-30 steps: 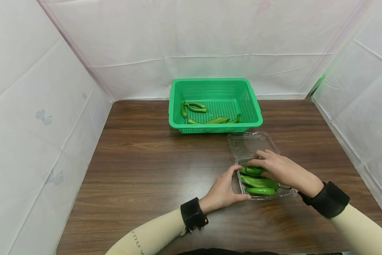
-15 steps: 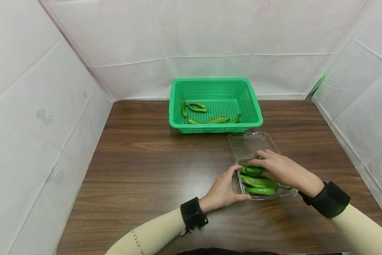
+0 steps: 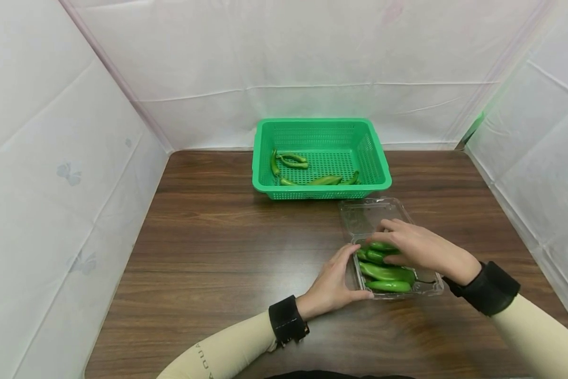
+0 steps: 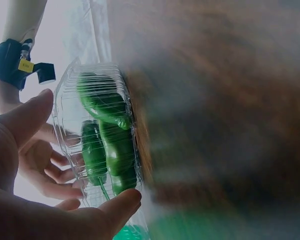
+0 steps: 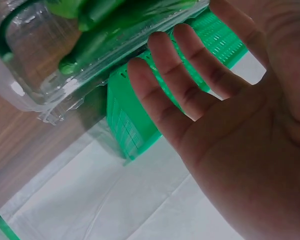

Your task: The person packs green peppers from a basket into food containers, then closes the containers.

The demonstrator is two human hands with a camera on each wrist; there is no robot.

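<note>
I see the basket (image 3: 320, 158) with a few peppers (image 3: 328, 179) in it at the table's (image 3: 217, 252) far edge, and the clamshell box (image 3: 392, 263) just before it, probably holding four peppers (image 3: 385, 272), toward the right edge.

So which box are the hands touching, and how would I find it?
Start at the green basket at the back of the brown table. Just in front sits a clear plastic box packed with green peppers. Unlike the basket, it is see-through, with its lid open.
</note>
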